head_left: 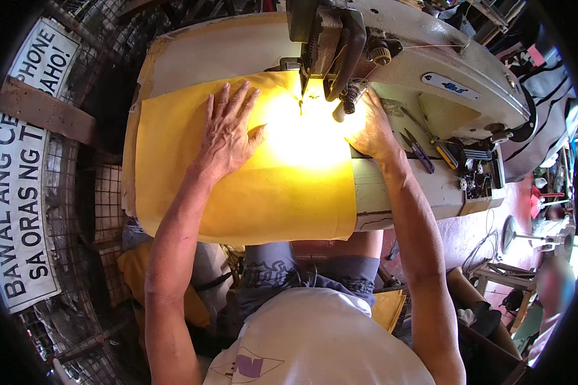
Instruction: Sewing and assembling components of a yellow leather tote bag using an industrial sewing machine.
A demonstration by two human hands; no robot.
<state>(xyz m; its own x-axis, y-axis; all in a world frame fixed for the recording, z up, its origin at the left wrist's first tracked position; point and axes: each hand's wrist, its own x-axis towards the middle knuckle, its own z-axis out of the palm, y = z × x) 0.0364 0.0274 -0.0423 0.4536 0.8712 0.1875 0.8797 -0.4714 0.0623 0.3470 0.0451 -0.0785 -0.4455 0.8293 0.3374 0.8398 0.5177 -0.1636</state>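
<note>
A yellow sheet of cloth (231,202) lies spread over the sewing machine's table, its near edge hanging toward my lap. My left hand (228,135) rests flat on it, fingers spread, left of the needle area. My right hand (371,131) lies at the cloth's right edge, beside the sewing machine's head (331,51). Its fingers reach forward; glare and machine parts hide some of them. Bright lamp light washes out the cloth under the needle, so any stitching there cannot be made out.
Right of my right hand lie thread snips (419,153) with dark purple handles and a yellow-handled screwdriver (442,151). Bobbins (475,183) sit near the table's right end. A wire mesh wall with a white sign (19,192) stands left. A fan (510,234) is farther right.
</note>
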